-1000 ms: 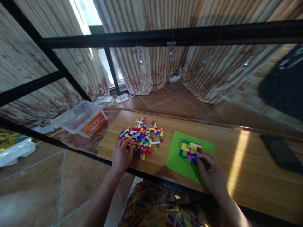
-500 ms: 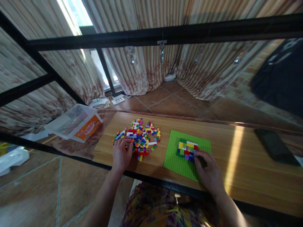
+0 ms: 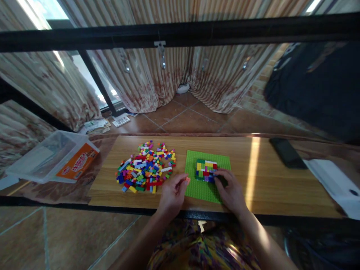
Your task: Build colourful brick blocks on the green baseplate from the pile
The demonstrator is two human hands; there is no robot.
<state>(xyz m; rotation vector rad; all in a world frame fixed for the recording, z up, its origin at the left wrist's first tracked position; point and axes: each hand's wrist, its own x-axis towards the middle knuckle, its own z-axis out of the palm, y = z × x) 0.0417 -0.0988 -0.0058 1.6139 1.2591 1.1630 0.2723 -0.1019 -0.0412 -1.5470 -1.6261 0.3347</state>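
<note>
A small orange toy brick (image 3: 187, 180) is pinched between the thumb and fingers of my left hand (image 3: 172, 195), just off the left edge of the green baseplate (image 3: 194, 192). On that plate sits a block of multicoloured toy bricks (image 3: 204, 169), mostly yellow, red, white, green and blue. My right hand (image 3: 233, 192) is closed at its right side, thumb and fingertips on the blue and red bricks there. Left of the plate, a loose pile of toy bricks (image 3: 146, 168) in many colours is spread over the wooden board (image 3: 105, 191).
A clear plastic tub (image 3: 39, 161) with an orange label stands at the left. To the right lie a dark phone (image 3: 288, 153) and a white object (image 3: 334, 183). A black metal bar (image 3: 180, 33) crosses above the table, with striped curtains (image 3: 146, 82) behind.
My left hand has left the pile and moved right, now carrying an orange brick near the baseplate. My right hand stays at the brick block. The view has turned to the right.
</note>
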